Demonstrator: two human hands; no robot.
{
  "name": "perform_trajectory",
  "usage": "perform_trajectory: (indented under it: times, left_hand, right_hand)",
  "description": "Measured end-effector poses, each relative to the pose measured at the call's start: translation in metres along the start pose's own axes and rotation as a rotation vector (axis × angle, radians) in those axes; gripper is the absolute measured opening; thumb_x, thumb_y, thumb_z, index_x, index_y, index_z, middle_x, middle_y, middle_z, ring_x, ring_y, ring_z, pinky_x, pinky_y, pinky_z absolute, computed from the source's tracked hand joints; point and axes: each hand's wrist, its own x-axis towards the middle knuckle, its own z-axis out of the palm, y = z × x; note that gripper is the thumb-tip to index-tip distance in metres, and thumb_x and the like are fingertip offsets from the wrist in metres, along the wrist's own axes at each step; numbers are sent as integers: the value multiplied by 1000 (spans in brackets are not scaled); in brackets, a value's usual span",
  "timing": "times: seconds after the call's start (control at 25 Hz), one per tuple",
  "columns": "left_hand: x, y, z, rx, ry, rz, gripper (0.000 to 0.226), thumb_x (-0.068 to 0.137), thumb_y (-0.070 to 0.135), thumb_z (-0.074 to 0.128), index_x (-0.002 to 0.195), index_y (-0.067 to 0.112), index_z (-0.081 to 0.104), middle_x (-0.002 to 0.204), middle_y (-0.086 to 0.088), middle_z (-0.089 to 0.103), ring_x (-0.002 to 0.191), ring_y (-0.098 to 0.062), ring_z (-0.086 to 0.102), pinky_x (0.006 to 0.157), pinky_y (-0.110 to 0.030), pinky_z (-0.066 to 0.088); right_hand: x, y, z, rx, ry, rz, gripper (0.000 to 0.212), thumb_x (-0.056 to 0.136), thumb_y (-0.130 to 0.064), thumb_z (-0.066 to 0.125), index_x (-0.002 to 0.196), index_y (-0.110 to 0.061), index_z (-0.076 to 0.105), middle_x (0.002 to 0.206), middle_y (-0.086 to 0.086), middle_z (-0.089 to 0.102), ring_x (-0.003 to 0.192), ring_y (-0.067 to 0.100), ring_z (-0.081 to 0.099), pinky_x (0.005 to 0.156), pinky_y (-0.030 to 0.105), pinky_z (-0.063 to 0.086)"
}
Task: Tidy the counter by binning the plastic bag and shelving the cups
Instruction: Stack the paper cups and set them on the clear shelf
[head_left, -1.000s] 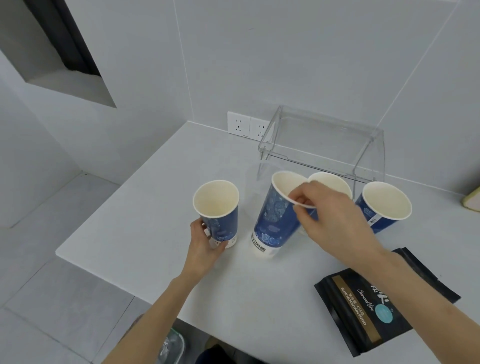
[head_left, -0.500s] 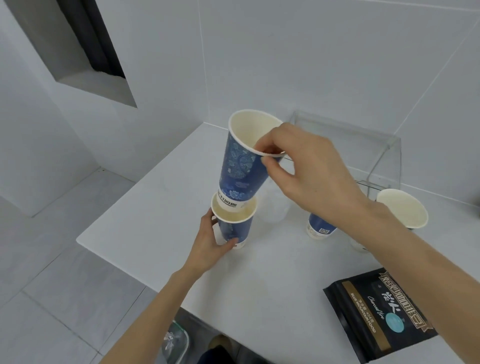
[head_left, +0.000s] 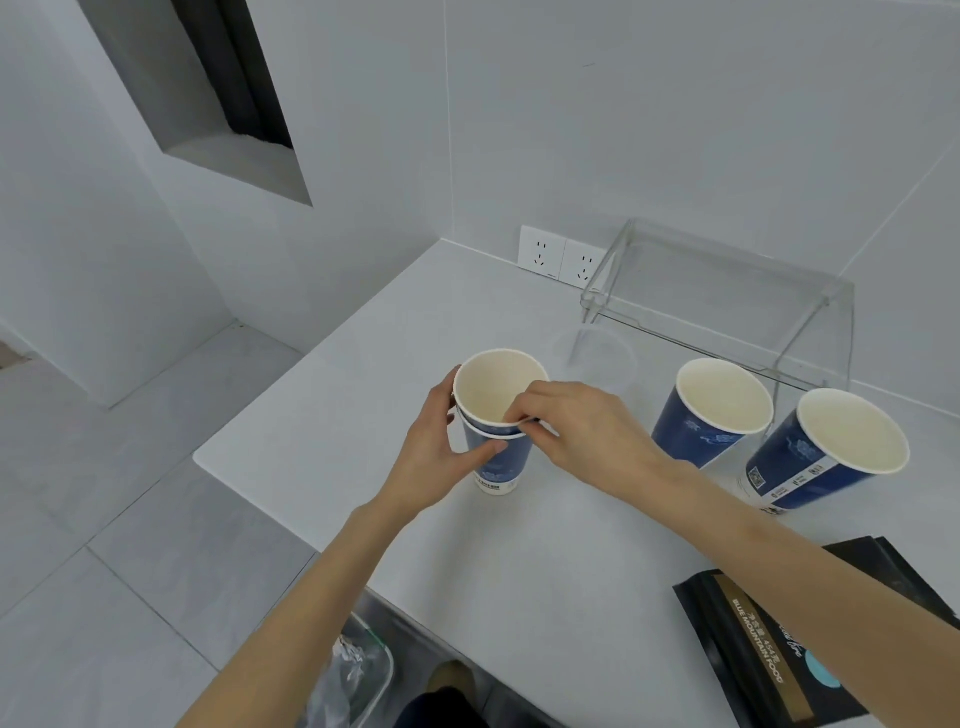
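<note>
While the left hand (head_left: 441, 457) wraps the side of the lower cup (head_left: 498, 467) at frame centre, the right hand (head_left: 582, 431) pinches the rim of the upper cup (head_left: 493, 389), which sits nested inside the lower one w/ its rim just above the other's. Both cups upright on the white surface (head_left: 545, 571), stack standing near the surface's left edge. Right of centre, two more blue paper cups stand apart from the stack: one (head_left: 711, 415) close under the clear acrylic shelf (head_left: 727, 291), another (head_left: 826, 452) just beside it toward the right edge. A clear plastic cup (head_left: 597, 358) sits btwn the stack and the shelf's left leg. Black plastic bag (head_left: 753, 639) lies flat at lower right, partly under the right forearm. Bin (head_left: 358, 675) w/ a liner shows at bottom, below the surface edge. Twin wall sockets (head_left: 563, 254) upper centre.
</note>
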Motion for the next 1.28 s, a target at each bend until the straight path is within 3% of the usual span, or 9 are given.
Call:
perform_trajectory:
  times: [0.16,0.56,0.68,0.92,1.08,1.28]
  left_hand:
    - [1,0,-2,24,-2,-22,91,69,25,75,139,25,18,129,14,36,116,-8,42,94,-23,37]
    - [3,-1,-5,109,-13,42,80,71,26,73,135,21,26,141,0,34,118,-8,41,95,-24,39]
    - [3,-1,-10,216,-5,119,69,76,25,68,134,24,30,143,-1,30,119,-7,40,95,-25,40]
    - [9,6,-24,374,-35,235,29,82,21,61,110,24,56,127,0,49,102,-5,49,87,-21,42]
    - [17,20,-33,385,-49,260,23,81,20,62,104,21,59,123,-2,50,104,-14,53,89,-25,45]
    - [39,62,-48,366,-11,422,20,81,20,63,100,17,59,123,1,50,102,-5,50,91,-27,45]
  right_hand:
    - [-1,5,10,-6,-6,11,15,89,-15,46,96,-16,58,96,5,64,90,26,56,67,39,45]
    - [-7,12,18,49,79,-6,17,85,-9,53,101,-11,61,105,8,64,95,27,58,68,39,50]
    - [-8,19,13,4,106,-7,15,85,-7,54,99,-7,61,103,12,64,93,31,58,66,43,51]
    - [-8,25,8,-26,77,-25,19,88,-10,49,105,-9,60,108,11,61,100,29,55,70,44,51]
    - [-6,21,-2,15,134,-35,17,87,-9,50,102,-8,59,108,10,60,101,26,55,71,44,53]
    - [6,23,-42,48,298,-72,15,84,-7,54,98,-11,60,100,6,61,92,22,57,74,32,47]
